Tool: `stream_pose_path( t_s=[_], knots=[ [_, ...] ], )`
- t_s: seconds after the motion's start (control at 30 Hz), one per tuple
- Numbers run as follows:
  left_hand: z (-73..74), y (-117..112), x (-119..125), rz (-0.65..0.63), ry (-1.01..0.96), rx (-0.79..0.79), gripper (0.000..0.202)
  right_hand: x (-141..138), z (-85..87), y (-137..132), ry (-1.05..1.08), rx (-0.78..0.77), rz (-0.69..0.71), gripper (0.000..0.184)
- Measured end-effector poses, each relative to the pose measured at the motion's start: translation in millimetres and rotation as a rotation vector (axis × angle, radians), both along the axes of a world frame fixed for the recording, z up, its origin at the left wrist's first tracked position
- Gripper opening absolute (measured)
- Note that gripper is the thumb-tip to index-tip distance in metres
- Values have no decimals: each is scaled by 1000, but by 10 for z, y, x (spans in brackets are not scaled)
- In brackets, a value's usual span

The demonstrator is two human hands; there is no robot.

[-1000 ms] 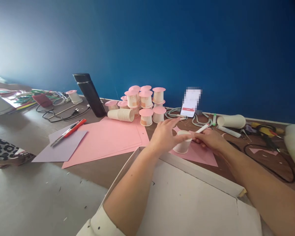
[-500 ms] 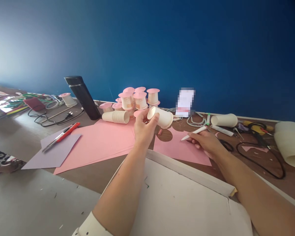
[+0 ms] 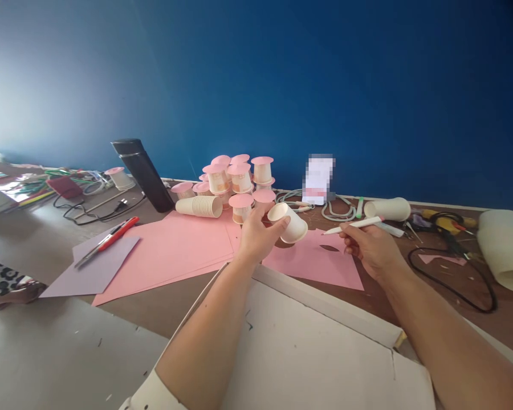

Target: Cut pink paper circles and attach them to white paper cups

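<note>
My left hand [image 3: 260, 234] is closed around a plain white paper cup [image 3: 294, 226], which is tilted with its mouth toward the upper left. In my right hand [image 3: 370, 246] is a slim white marker [image 3: 354, 225], its tip pointing left toward the cup but apart from it. Below them lies a pink paper sheet [image 3: 320, 267] with cut-out openings, partly hidden by the cup. Several upturned cups with pink paper discs on top [image 3: 240, 176] are stacked behind my left hand. A nested row of white cups [image 3: 199, 206] lies on its side to their left.
Large pink sheets [image 3: 171, 250] lie at left, with a red utility knife [image 3: 111, 239] on lilac paper [image 3: 98, 273]. A black flask [image 3: 143, 173] leans at the wall near a phone [image 3: 318, 179]. Cables [image 3: 457, 285] and a lying cup [image 3: 389, 209] are at right; a white box lid [image 3: 325, 353] is in front.
The cup in my left hand has moved right and down. My right hand has shifted right and slightly up with the marker. More of the disc-topped cups behind now shows.
</note>
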State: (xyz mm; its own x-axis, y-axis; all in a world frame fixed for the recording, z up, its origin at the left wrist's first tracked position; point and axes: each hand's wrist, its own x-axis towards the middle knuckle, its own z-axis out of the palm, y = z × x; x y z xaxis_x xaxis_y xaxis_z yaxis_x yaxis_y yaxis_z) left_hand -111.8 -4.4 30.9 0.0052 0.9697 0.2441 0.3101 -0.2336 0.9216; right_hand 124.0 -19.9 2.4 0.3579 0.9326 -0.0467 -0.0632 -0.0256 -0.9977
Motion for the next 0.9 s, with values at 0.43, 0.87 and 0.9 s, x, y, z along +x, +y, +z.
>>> stream_pose_path(
  t_s=[0.43, 0.87, 0.9],
  knots=[
    [-44, -168, 160, -250, 369, 117, 54, 46, -83, 34, -79, 46, 9, 22],
    [-98, -174, 199, -306, 429, 139, 60, 43, -96, 32, -92, 25, 10, 24],
    [-95, -177, 198, -306, 430, 137, 60, 40, -91, 29, -93, 21, 10, 23]
  ],
)
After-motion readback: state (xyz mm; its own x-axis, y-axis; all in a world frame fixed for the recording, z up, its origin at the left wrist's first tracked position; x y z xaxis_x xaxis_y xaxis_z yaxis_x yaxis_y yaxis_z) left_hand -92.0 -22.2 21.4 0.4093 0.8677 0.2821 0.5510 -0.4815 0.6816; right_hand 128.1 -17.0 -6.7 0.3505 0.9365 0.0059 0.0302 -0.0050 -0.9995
